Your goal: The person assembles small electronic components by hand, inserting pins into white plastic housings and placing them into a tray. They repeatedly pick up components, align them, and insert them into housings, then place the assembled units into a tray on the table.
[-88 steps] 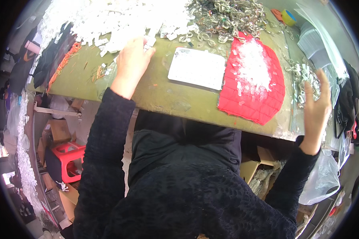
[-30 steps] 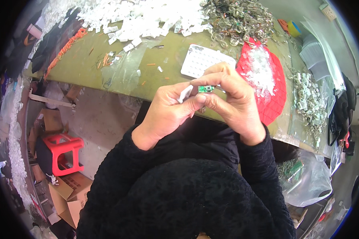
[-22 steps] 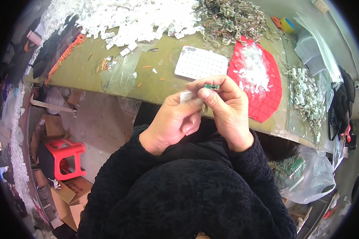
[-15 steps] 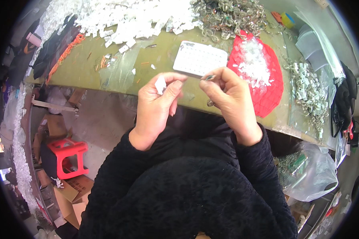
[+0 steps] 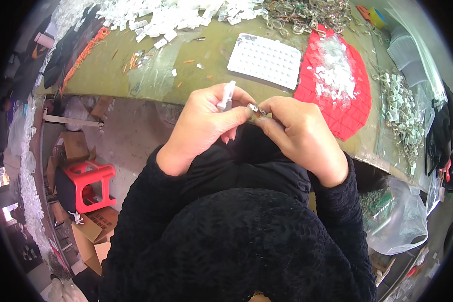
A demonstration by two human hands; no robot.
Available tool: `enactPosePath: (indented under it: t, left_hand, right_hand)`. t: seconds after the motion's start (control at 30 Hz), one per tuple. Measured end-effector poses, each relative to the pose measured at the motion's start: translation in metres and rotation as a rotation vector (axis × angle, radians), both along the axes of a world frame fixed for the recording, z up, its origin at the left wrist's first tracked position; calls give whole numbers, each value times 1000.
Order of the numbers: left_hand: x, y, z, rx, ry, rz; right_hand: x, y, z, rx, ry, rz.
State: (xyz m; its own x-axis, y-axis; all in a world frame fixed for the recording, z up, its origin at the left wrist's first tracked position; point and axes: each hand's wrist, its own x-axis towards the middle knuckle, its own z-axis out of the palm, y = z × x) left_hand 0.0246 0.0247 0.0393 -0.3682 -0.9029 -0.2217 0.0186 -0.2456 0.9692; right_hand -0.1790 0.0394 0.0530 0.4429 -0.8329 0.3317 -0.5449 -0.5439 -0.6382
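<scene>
In front of my body, at the near edge of the table, both hands meet at the fingertips. My left hand (image 5: 196, 126) is closed, with a small white, partly clear plastic piece (image 5: 227, 95) sticking up between its fingers. A small shiny metal piece (image 5: 253, 107) is pinched at its thumb tip. From the other side, my right hand (image 5: 307, 132) pinches a small metal fitting (image 5: 261, 112) against it; the fingers hide most of it. Just beyond the hands lies a white tray (image 5: 265, 61) with rows of small marks or pits.
A red cloth (image 5: 360, 108) right of the tray bears a heap of clear plastic bits (image 5: 334, 65). White plastic pieces (image 5: 186, 15) and metal rings (image 5: 312, 12) are piled at the back. Pieces with chains (image 5: 402, 113) lie at far right. A red stool (image 5: 93, 186) stands below left.
The hands have come together, and their fingertips now meet at the metal pieces. The white piece in my left hand now points upward. The whole view has shifted slightly.
</scene>
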Motion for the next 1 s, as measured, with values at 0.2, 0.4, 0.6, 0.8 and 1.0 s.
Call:
enactPosePath:
  t: [0.2,0.4,0.6,0.8,1.0]
  left_hand:
    - [-6,4,-8,-786,-462,49]
    - [-1,5,-16,-806,-499,-45]
    - [-8,5,-23,-855,-517,35]
    - [-9,9,-18,8,7,64]
    - [-23,14,-36,-846,-339,110]
  right_hand:
    - [2,1,-8,-115,225,12]
    - [3,2,-7,-68,322,103]
    - [2,0,-14,-51,248,50]
    - [5,8,-20,-49,81,-111]
    - [-6,2,-25,121,237,-24]
